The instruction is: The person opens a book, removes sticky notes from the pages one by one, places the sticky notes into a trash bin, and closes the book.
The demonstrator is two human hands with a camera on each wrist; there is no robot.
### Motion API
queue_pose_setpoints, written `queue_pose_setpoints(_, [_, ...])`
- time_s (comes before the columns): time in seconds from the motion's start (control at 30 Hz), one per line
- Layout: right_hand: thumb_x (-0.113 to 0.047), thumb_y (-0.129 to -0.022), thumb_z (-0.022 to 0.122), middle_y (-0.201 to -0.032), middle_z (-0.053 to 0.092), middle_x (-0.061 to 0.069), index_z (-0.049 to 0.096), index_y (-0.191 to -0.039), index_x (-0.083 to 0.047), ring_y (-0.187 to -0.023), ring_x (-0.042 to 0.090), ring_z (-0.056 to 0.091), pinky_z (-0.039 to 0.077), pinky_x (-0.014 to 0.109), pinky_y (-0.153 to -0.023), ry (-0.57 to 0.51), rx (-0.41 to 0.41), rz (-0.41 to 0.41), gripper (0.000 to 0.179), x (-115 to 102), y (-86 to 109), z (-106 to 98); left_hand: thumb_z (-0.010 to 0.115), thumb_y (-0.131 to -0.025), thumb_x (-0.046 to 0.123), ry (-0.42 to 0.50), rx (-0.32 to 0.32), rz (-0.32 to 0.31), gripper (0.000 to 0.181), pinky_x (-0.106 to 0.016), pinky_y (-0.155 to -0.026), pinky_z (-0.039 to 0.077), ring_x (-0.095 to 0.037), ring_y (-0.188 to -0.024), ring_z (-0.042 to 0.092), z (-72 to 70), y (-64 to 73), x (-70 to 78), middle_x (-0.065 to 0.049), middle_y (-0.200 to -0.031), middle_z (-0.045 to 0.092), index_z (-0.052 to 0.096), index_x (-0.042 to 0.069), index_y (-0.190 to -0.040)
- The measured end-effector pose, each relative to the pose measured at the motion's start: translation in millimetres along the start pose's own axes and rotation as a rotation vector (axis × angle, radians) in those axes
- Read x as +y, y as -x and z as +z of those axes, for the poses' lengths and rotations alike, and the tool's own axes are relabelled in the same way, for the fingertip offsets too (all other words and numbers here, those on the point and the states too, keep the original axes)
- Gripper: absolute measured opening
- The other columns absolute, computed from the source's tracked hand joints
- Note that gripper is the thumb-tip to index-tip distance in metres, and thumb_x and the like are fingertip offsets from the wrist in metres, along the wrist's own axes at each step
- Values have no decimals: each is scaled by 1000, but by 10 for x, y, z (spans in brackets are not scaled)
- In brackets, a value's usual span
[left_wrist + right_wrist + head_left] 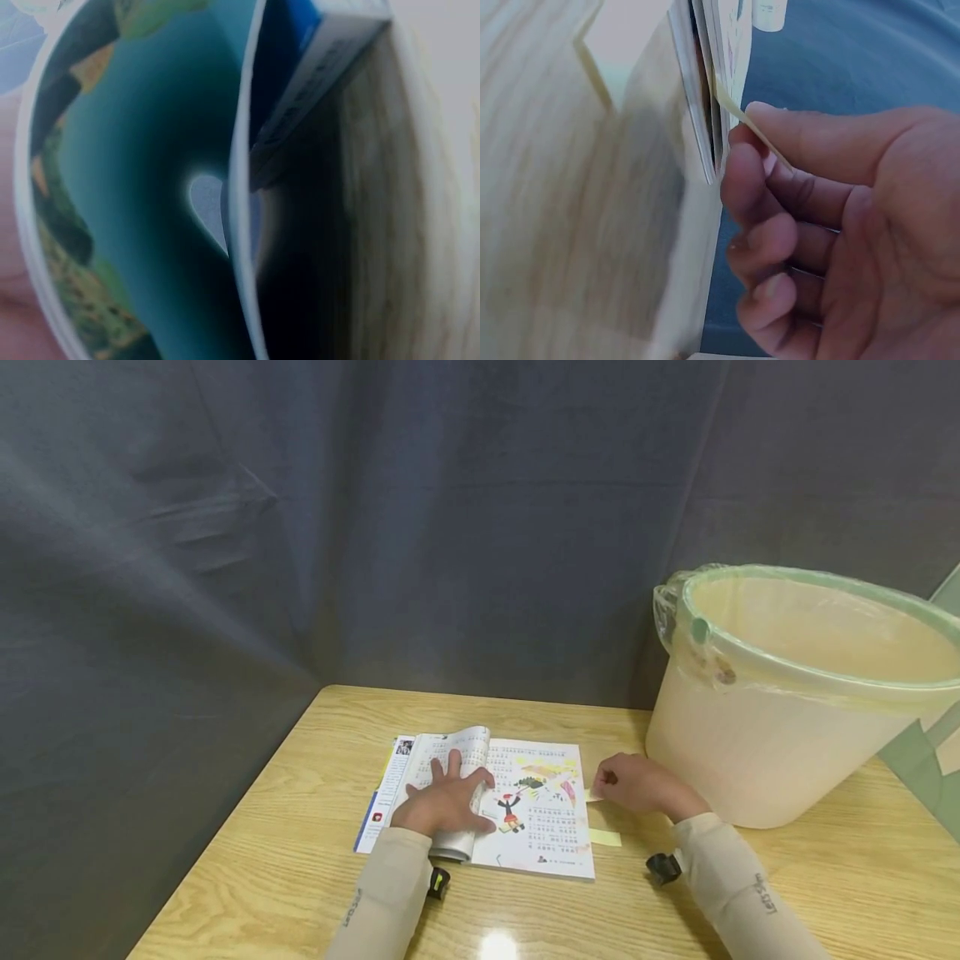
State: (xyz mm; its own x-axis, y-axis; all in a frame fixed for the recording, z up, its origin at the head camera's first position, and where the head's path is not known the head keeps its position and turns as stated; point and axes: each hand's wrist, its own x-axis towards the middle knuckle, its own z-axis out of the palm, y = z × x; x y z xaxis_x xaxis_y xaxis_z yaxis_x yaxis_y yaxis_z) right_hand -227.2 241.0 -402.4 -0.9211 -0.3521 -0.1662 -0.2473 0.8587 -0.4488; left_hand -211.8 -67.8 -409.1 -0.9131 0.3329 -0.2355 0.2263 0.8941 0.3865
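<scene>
An open illustrated book [525, 852] lies on the wooden table, its left pages bulging upward in a curve. My left hand [446, 802] presses those pages down with spread fingers, the thumb reaching over onto the right page. Curled pages [105, 187] fill much of the left wrist view. Two pale yellow sticky tabs stick out past the book's right edge. Between thumb and forefinger, my right hand [633, 783] pinches the upper sticky tab [759, 136]; its inner end sits at the page edges. The lower sticky tab [605, 837] lies nearer the front, untouched.
A large pale bucket [727, 752] with a green rim and clear plastic film stands on the right, close behind my right hand. Dark cloth [487, 527] hangs behind and left of the wooden table [285, 860].
</scene>
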Motion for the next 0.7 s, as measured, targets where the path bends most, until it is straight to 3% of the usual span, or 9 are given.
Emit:
queue_pose_setpoints(0.37, [-15,-95,61,-72,60,-1,70,-86,-6,-66,12,48,40,25,-59,-145,2,-69,15,-24,44,-127,72,-81,60,-12,12,14,55,-87,-97,25,-51,-145,21,-9,4,-20,-12,-142,28,52,37,-127])
queue_pose_setpoints(0.7, [-18,-99,57,-75,53,1,64,-94,-2,-67,13,48,41,26,-58,-309,5,-32,18,-59,38,-151,70,-82,62,-13,16,13,57,-87,-97,25,-52,-145,22,-9,20,-34,-13,-141,29,51,37,-130])
